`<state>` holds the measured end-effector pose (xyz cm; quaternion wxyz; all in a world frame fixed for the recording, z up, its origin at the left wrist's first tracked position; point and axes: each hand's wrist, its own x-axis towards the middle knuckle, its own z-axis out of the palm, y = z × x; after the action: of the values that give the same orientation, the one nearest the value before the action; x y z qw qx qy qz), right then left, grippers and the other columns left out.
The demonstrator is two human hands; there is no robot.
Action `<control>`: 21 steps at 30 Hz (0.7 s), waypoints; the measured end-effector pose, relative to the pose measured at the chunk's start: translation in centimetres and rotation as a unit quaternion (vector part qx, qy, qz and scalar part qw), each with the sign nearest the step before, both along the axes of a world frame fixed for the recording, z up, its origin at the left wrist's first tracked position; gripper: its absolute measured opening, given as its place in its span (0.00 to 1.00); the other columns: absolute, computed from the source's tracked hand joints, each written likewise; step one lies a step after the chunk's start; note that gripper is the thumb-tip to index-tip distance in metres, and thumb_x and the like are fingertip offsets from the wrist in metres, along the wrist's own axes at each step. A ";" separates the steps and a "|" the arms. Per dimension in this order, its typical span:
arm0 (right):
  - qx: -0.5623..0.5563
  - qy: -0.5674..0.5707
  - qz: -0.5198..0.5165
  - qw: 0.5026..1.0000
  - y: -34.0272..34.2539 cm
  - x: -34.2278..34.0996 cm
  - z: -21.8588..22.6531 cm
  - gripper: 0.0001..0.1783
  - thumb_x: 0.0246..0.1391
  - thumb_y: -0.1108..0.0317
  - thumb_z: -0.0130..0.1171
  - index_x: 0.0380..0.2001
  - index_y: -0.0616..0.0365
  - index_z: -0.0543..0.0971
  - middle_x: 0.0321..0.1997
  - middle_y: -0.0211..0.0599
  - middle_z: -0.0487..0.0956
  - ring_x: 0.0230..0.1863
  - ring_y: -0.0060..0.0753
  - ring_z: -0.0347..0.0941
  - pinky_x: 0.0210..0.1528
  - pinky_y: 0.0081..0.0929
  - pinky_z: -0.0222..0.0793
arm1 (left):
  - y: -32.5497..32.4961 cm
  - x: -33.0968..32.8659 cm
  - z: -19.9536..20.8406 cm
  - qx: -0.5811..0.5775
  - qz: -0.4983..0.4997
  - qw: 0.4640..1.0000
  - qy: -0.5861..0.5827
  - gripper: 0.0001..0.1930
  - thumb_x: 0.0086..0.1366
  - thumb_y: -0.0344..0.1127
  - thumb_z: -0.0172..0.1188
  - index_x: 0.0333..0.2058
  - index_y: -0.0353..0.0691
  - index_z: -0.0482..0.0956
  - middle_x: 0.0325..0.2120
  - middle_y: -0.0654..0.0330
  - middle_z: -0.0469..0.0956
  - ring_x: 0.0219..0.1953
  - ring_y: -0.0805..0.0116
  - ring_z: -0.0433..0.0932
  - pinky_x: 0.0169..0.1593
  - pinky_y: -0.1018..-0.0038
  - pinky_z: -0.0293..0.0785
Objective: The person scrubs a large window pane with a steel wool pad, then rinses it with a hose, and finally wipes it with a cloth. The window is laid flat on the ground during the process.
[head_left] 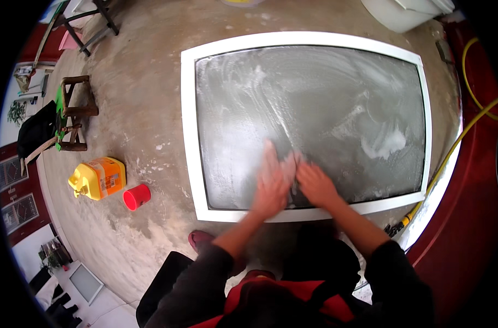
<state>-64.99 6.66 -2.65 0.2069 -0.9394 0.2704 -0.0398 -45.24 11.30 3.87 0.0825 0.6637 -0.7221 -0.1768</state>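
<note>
A white-framed panel (pixel 188 126) with a grey, glassy surface lies flat on the floor in front of me. White suds (pixel 390 144) and wet streaks cover parts of it. Close together near its lower edge, both my hands are on or just over the surface. My left hand (pixel 271 191) is smeared by motion at the fingers, so their pose is unclear. Beside it, my right hand (pixel 318 186) has its fingers bent and pressed together, pointing toward the left hand. A pale, blurred patch lies between the hands; whether it is a cloth, foam or a reflection I cannot make out.
To the left stand a yellow jug (pixel 99 178) with an orange label and a red cup (pixel 137 197). Wooden stools (pixel 79 112) are farther left. A white bucket (pixel 394 13) sits at the far right. Along the right side runs a yellow hose (pixel 455 143).
</note>
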 end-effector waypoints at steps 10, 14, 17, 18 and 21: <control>-0.064 -0.061 -0.244 0.966 -9.6 2.3 0.5 0.27 0.54 0.65 0.55 0.58 0.62 0.70 0.65 0.44 0.67 0.69 0.43 0.57 0.70 0.41 0.50 | -9.8 -3.4 -6.1 -0.038 0.012 0.996 -0.075 0.31 0.60 0.40 0.54 0.63 0.44 0.64 0.66 0.48 0.56 0.70 0.49 0.51 0.64 0.38 0.48; 0.046 0.000 -0.152 0.987 3.6 -5.5 1.6 0.28 0.53 0.64 0.56 0.57 0.62 0.71 0.66 0.43 0.66 0.70 0.41 0.57 0.72 0.43 0.48 | 1.2 -5.0 -5.3 0.037 -0.144 0.989 -0.009 0.39 0.55 0.36 0.56 0.67 0.43 0.56 0.65 0.48 0.58 0.70 0.44 0.50 0.61 0.35 0.51; -0.011 -0.005 -0.114 0.993 -1.1 -6.7 -0.1 0.27 0.53 0.64 0.56 0.56 0.62 0.71 0.65 0.44 0.67 0.69 0.42 0.58 0.71 0.42 0.49 | -2.4 -5.9 -4.9 0.029 -0.146 0.989 -0.001 0.37 0.55 0.36 0.56 0.66 0.44 0.59 0.65 0.48 0.57 0.70 0.49 0.51 0.62 0.37 0.51; -0.020 -0.028 -0.161 0.986 -4.0 -6.1 -0.5 0.26 0.53 0.64 0.55 0.56 0.62 0.71 0.65 0.44 0.67 0.69 0.42 0.58 0.71 0.42 0.49 | -6.1 -5.7 -4.5 0.003 -0.136 0.990 -0.025 0.34 0.56 0.38 0.56 0.64 0.45 0.62 0.66 0.49 0.57 0.70 0.53 0.51 0.63 0.38 0.50; -0.090 -0.075 -0.263 0.958 -13.5 -3.0 1.0 0.28 0.53 0.64 0.55 0.58 0.62 0.69 0.65 0.44 0.67 0.68 0.45 0.58 0.70 0.41 0.51 | -15.5 -6.5 -4.9 -0.035 -0.091 0.993 -0.067 0.32 0.59 0.41 0.54 0.63 0.46 0.63 0.67 0.49 0.55 0.70 0.54 0.52 0.64 0.39 0.47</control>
<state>-68.03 -6.87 -1.62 0.1231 -0.8441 0.4869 -0.1879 -51.79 -4.20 -0.98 0.0402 0.6024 -0.7891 -0.1134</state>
